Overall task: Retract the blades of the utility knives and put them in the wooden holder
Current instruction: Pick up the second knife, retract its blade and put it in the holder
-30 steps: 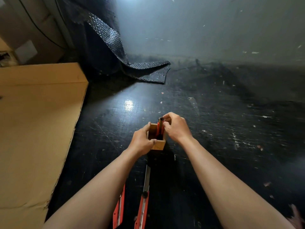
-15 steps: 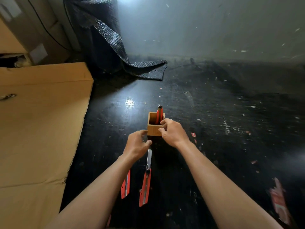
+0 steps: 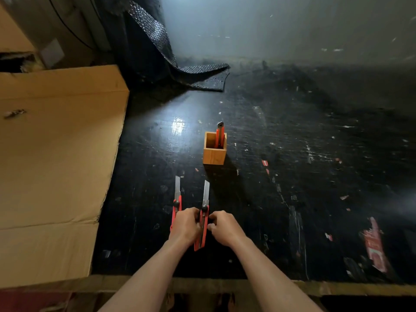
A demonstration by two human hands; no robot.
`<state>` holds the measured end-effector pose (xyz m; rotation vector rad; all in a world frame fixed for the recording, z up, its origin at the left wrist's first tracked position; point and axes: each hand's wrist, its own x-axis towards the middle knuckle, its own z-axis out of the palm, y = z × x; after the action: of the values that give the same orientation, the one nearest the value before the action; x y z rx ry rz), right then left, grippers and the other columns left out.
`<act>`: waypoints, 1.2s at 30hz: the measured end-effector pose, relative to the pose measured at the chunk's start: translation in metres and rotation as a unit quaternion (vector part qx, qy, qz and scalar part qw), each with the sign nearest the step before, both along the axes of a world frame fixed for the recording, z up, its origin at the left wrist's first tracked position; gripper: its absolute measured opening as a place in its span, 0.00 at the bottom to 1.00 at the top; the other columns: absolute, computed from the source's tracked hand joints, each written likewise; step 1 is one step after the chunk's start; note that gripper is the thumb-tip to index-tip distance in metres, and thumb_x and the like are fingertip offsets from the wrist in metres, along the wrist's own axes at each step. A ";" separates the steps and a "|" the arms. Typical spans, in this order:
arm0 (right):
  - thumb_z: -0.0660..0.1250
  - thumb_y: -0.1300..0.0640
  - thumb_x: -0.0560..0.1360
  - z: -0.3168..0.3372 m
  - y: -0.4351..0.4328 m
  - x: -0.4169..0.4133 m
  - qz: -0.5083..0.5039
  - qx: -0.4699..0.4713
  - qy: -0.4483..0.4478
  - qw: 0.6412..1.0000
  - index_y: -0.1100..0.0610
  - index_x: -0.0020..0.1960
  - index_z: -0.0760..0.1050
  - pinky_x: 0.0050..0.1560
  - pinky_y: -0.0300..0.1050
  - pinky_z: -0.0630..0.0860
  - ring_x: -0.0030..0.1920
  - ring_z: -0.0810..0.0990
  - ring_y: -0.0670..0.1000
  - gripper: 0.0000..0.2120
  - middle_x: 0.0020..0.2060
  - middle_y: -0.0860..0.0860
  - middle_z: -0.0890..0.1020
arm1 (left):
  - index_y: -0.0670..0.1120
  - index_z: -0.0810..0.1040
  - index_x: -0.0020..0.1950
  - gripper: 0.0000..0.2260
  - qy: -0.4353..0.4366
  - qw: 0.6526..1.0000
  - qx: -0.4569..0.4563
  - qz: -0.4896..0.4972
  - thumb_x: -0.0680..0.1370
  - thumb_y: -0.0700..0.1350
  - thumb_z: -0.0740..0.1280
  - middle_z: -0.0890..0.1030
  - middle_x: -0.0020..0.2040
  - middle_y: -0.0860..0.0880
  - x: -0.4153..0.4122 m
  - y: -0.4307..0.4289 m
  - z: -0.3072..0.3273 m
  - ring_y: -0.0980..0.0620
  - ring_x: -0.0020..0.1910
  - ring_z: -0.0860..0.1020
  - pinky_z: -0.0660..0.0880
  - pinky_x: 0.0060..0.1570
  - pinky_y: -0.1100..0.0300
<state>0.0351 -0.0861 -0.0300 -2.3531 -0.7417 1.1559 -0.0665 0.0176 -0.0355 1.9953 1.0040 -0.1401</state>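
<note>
A small wooden holder (image 3: 214,155) stands on the black table, with one red utility knife (image 3: 219,134) upright inside it. Nearer to me lie two red utility knives with their blades out. The right utility knife (image 3: 203,221) sits between my hands: my left hand (image 3: 185,225) and my right hand (image 3: 224,227) both have fingers on its red handle. The left utility knife (image 3: 176,199) lies just left of my left hand, its handle partly hidden by that hand.
A large flattened cardboard sheet (image 3: 58,154) covers the table's left side. A roll of black bubble wrap (image 3: 162,52) stands at the back, trailing onto the table. The table's front edge (image 3: 337,285) runs close below my forearms. Scraps of red label (image 3: 374,244) lie at the right.
Both hands let go of the wooden holder and drew back toward me. They now close on the right knife lying on the table. The view has tilted down.
</note>
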 end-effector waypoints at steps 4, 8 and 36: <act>0.67 0.59 0.79 -0.009 -0.007 -0.016 -0.069 0.039 0.021 0.997 0.52 0.60 0.78 0.47 0.45 0.83 0.44 0.84 0.45 0.11 0.46 0.48 0.84 | 0.49 0.84 0.56 0.10 -0.011 0.999 -0.026 0.034 0.77 0.38 0.72 0.85 0.45 0.55 -0.002 -0.011 -0.004 0.61 0.46 0.82 0.81 0.50 0.62; 0.69 0.61 0.78 -0.004 -0.011 -0.017 -0.135 0.085 0.058 0.986 0.48 0.55 0.75 0.40 0.42 0.84 0.43 0.85 0.46 0.10 0.46 0.48 0.83 | 0.49 0.83 0.61 0.15 -0.045 0.993 -0.057 0.089 0.77 0.34 0.70 0.86 0.50 0.54 -0.003 -0.016 -0.005 0.59 0.51 0.83 0.82 0.55 0.58; 0.68 0.67 0.78 0.218 0.051 0.087 -0.080 0.408 -0.142 0.898 0.50 0.64 0.75 0.44 0.47 0.86 0.43 0.87 0.48 0.19 0.45 0.50 0.85 | 0.41 0.81 0.66 0.22 -0.373 0.900 -0.217 0.061 0.76 0.24 0.64 0.88 0.52 0.41 0.070 0.069 0.216 0.44 0.47 0.88 0.85 0.42 0.50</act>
<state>0.1220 -0.0356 0.1878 -1.8056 -0.8862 0.3059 0.0033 0.0862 0.1800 1.3772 0.5224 0.4141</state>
